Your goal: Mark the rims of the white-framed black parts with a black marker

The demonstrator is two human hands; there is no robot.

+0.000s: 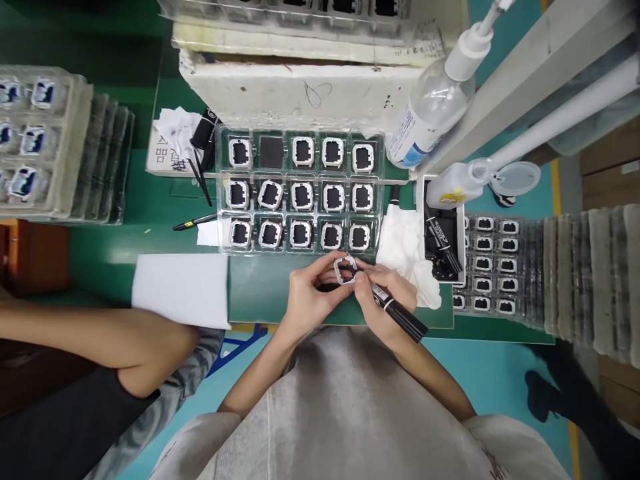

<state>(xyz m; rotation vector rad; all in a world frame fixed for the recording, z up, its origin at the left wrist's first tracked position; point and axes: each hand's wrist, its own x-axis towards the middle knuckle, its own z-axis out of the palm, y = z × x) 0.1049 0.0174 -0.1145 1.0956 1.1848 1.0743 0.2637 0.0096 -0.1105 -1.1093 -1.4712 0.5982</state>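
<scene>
Between the fingertips of my left hand (pixel 313 293) is a small silver-white square frame (pixel 345 271) with rounded corners. My right hand (pixel 387 297) grips a black marker pen (pixel 400 315), its tip end at the frame's inner edge and its black barrel slanting down to the right. Just beyond my hands lies a clear plastic tray (pixel 301 175) with rows of pockets. Similar frames (pixel 301 233) sit in its pockets, and one back-row pocket shows only a dark grey square (pixel 271 153).
White cloth (pixel 403 247) lies right of the tray, beside a box of markers (pixel 443 243). Behind stand a pump bottle (pixel 430 113) and a small white bottle (pixel 457 185). Stacked trays (pixel 500 267) flank the right. At left, another person's arm (pixel 100 333) is near a white pad (pixel 180 287).
</scene>
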